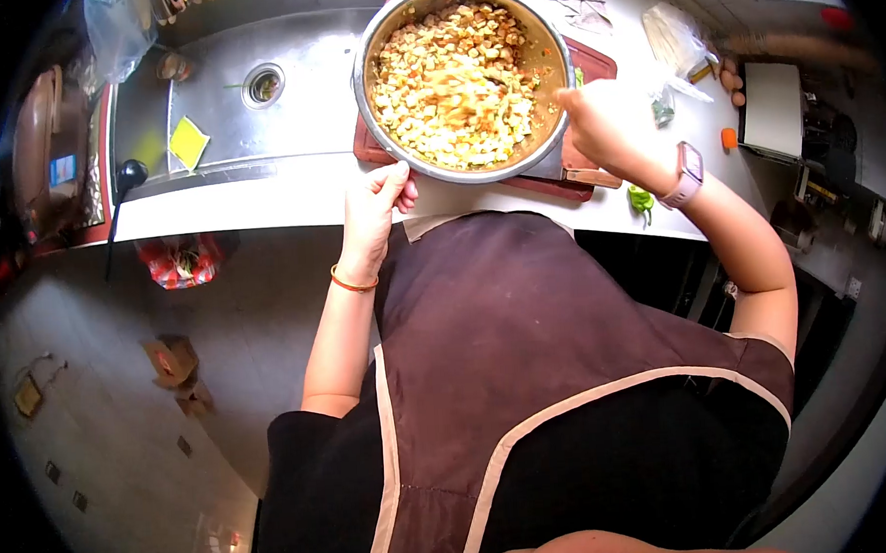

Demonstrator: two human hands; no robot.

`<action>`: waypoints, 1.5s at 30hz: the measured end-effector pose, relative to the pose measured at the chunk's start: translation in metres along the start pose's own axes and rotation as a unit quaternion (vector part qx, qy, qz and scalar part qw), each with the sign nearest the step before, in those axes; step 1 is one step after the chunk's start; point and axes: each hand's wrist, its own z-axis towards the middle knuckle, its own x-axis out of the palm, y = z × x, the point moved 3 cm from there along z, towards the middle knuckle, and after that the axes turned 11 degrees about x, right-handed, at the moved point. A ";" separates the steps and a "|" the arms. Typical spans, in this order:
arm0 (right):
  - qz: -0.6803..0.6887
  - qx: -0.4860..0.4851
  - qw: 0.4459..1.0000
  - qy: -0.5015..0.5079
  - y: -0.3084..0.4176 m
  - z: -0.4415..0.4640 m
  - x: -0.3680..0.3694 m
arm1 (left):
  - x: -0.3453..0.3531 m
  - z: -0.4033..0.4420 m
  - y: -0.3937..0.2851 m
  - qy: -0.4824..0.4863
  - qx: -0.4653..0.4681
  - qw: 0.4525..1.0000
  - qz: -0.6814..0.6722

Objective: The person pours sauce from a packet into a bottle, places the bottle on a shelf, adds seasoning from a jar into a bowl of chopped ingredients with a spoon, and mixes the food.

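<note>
A large metal bowl point(361, 91) holds a chopped, diced mixture point(453, 86) in pale and brown pieces, smeared by motion in the middle. My left hand point(374, 205) is closed on the bowl's near-left rim, thumb on top. Over the right rim, my right hand point(611, 132) is closed. Whatever it grips is too blurred and bright to make out. Under the bowl lies a reddish-brown cutting board point(592, 60). A knife's wooden handle point(592, 177) sticks out beside the bowl, below my right hand. Nearby is a green pepper point(641, 202).
At left is a steel sink point(219, 118) with a yellow cloth point(187, 142) and a black ladle-like utensil point(131, 175) at its edge. Plastic bags point(673, 39) and eggs point(731, 76) lie at right. A red bag point(180, 260) and a cardboard box point(171, 361) are below the counter.
</note>
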 end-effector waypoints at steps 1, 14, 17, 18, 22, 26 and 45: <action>-0.016 -0.004 0.999 -0.030 0.002 0.003 -0.015 | 0.000 0.000 0.000 0.005 -0.002 1.000 0.003; 0.272 0.214 0.844 0.409 -0.012 0.026 0.035 | 0.001 0.001 0.000 0.004 0.009 1.000 -0.008; 0.440 0.341 0.692 0.460 -0.004 0.021 0.044 | 0.001 0.002 -0.001 0.008 0.009 1.000 -0.004; 0.457 0.350 0.680 0.455 -0.004 0.022 0.043 | 0.001 0.001 -0.001 0.008 0.008 1.000 -0.002; 0.526 0.359 0.626 0.450 -0.019 0.022 0.035 | 0.000 0.000 0.003 0.001 0.004 1.000 -0.009; 0.491 0.286 0.726 0.388 -0.027 0.023 0.013 | 0.001 0.001 0.002 0.001 0.003 1.000 -0.012; -0.001 -0.098 0.995 -0.011 0.029 0.021 0.028 | -0.002 0.001 0.010 0.008 -0.013 1.000 -0.025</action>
